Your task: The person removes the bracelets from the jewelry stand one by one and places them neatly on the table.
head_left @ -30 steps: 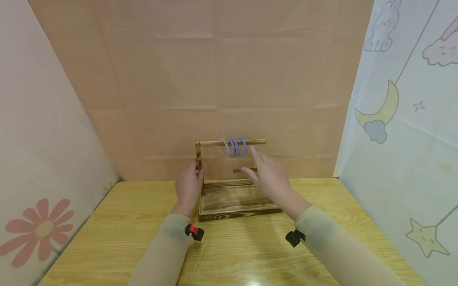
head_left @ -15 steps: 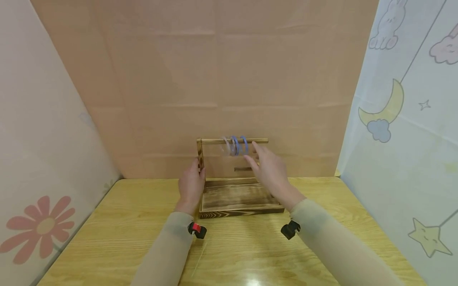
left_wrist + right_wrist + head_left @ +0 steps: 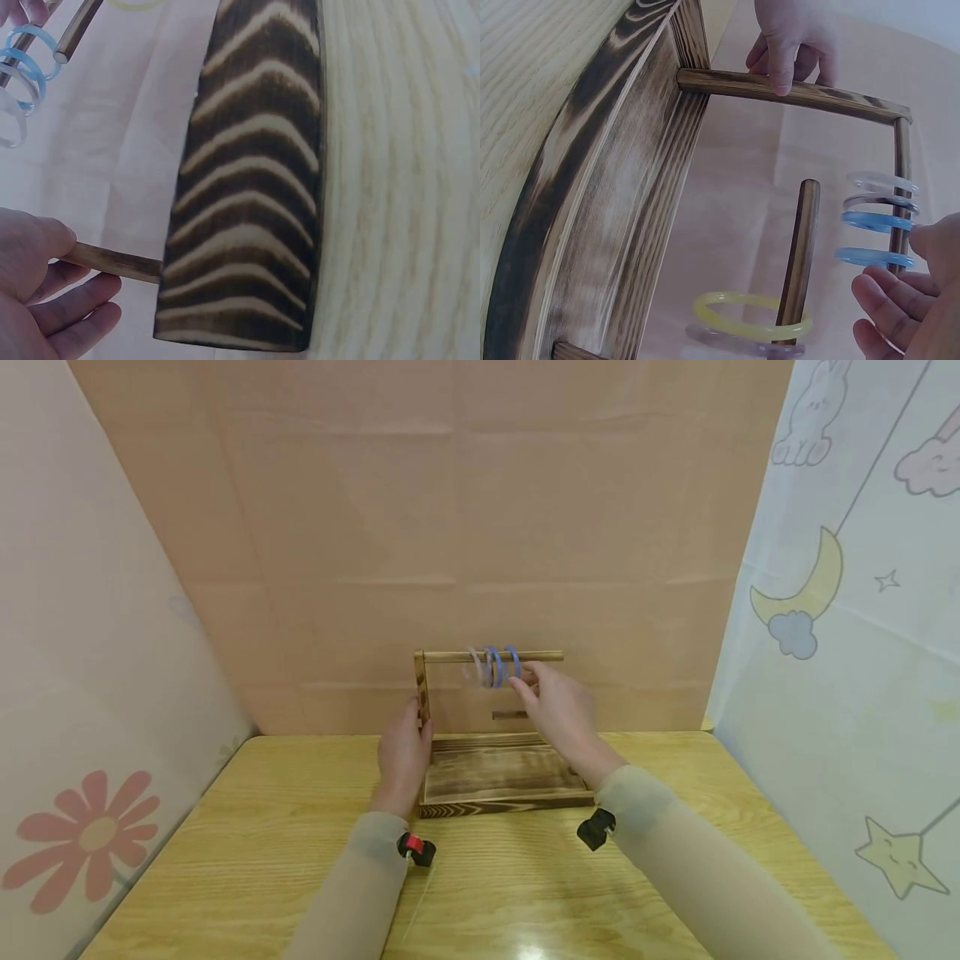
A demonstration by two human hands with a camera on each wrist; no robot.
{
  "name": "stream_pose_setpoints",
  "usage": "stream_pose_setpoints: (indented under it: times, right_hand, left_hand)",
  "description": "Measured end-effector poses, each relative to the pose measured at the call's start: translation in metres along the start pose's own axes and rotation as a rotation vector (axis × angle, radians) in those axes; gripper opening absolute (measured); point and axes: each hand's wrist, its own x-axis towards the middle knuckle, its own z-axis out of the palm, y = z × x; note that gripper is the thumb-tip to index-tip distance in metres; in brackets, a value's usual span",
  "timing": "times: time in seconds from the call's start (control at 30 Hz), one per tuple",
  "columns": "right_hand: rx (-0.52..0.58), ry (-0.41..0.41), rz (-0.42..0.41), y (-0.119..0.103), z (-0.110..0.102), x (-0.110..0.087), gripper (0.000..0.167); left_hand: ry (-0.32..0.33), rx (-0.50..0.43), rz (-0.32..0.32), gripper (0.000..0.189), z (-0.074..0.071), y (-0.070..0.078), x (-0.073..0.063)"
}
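A dark-grained wooden bangle rack [image 3: 506, 808] stands on the table. My left hand [image 3: 403, 752] grips its left upright post [image 3: 832, 101], thumb on one side and fingers on the other. From the upper rod [image 3: 442, 657] hang two blue bangles, a clear whitish bangle [image 3: 881, 181] and a dark purplish bangle [image 3: 877, 201]. My right hand [image 3: 561, 706] is at the outermost blue bangle [image 3: 874, 257], its thumb and curled fingers pinching the edge. The right wrist view shows a yellow bangle [image 3: 750, 319] and a purplish bangle [image 3: 742, 341] on the lower rod [image 3: 801, 247].
The rack's base is a shallow tray [image 3: 502, 772] with a raised rim. A light wood table [image 3: 300, 860] surrounds it. Behind hangs a tan backdrop [image 3: 337, 527], with a printed cloth [image 3: 862, 693] on the right and another [image 3: 90, 652] on the left.
My right hand has shifted slightly left, and its fingers have curled in from nearly straight to meet the outer blue bangle. My left hand keeps its hold on the post.
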Motion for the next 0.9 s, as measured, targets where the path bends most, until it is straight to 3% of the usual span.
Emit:
stream_pose_setpoints:
  times: [0.4, 0.9]
  right_hand:
    - [-0.042, 0.028, 0.033, -0.001, 0.008, 0.005, 0.038]
    - [-0.041, 0.054, -0.002, -0.001, 0.014, 0.005, 0.027]
  left_hand:
    - [0.010, 0.002, 0.021, 0.032, -0.003, 0.000, -0.003]
    - [0.017, -0.004, 0.034, 0.030, -0.002, 0.001, -0.007]
